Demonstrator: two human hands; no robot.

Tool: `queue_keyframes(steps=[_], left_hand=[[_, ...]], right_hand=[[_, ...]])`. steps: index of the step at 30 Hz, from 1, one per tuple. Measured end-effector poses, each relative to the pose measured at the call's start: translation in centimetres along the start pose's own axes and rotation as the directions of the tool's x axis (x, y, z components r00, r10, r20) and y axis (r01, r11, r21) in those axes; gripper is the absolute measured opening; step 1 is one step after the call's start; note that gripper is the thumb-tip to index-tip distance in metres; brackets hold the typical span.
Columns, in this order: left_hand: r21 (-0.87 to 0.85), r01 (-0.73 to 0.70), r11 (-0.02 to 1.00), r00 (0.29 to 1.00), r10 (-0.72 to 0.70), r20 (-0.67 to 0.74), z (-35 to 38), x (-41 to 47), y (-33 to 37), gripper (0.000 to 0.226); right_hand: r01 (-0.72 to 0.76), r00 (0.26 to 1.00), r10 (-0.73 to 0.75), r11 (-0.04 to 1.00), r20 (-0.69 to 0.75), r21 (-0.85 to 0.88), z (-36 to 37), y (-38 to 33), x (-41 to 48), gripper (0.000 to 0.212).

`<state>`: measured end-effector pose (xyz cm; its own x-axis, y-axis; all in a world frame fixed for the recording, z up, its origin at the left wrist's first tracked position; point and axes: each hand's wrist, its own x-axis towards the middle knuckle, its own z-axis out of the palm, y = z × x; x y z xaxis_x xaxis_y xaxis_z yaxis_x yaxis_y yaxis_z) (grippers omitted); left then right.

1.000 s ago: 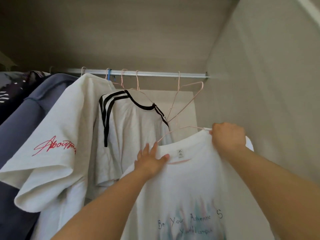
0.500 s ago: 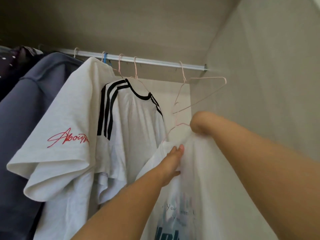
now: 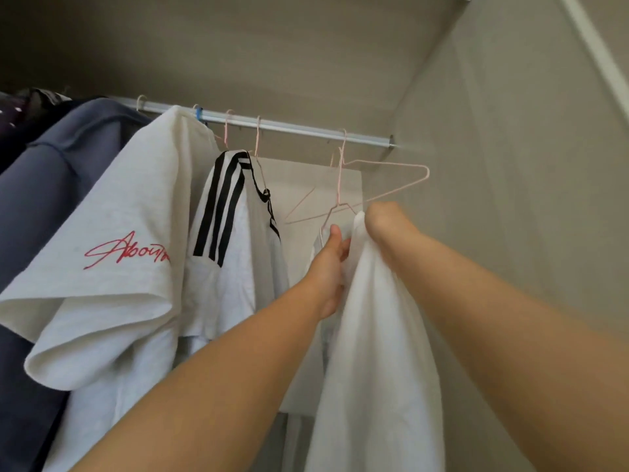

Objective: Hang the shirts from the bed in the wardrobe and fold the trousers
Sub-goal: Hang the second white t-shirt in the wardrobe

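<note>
Inside the wardrobe, both arms reach up toward the right end of the rail. The white shirt hangs bunched between the two hands, just below the rail's right end and close to the wardrobe side wall. A pink wire hanger sticks out of its top. An empty pink hanger is tilted just behind it. Hooks overlap at the rail, so I can't tell whether the shirt's hanger is hooked on.

Left hand: narrow grip, thumb up, pinching the shirt's top edge by the hanger wire. Right hand: touching the top of the shirt, fingers hidden behind the cloth, so I cannot tell its grip.

Already on the rail, right to left: striped white shirt, grey shirt with red script, blue-grey garment, and dark clothes at the left end.
</note>
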<state>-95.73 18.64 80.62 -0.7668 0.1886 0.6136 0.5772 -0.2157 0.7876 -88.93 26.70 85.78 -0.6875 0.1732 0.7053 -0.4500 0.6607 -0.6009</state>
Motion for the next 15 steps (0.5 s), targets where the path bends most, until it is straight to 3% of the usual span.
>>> queue_keyframes(steps=[4, 8, 12, 15], left_hand=[[0.321, -0.085, 0.943, 0.947, 0.177, -0.268, 0.0, 0.2, 3.7, 0.040], [0.342, -0.041, 0.939, 0.957, 0.135, -0.256, 0.0, 0.7, 5.5, 0.030], [0.384, -0.025, 0.923, 0.958, 0.133, -0.256, -0.2, 1.0, 5.7, 0.036], [0.428, 0.008, 0.904, 0.969, 0.099, -0.226, -0.9, 0.8, 5.6, 0.042]], right_hand=[[-0.045, 0.998, 0.045, 0.999, -0.041, 0.013, 1.8, 0.4, -0.5, 0.031], [-0.012, 0.997, 0.020, 0.994, -0.072, 0.105, 3.6, 1.5, -1.3, 0.017], [0.184, 0.983, -0.182, 0.981, 0.034, -0.055, 4.1, 2.9, -1.6, 0.030], [0.242, 0.966, -0.203, 0.927, 0.159, -0.287, 3.3, 3.3, -1.6, 0.030]])
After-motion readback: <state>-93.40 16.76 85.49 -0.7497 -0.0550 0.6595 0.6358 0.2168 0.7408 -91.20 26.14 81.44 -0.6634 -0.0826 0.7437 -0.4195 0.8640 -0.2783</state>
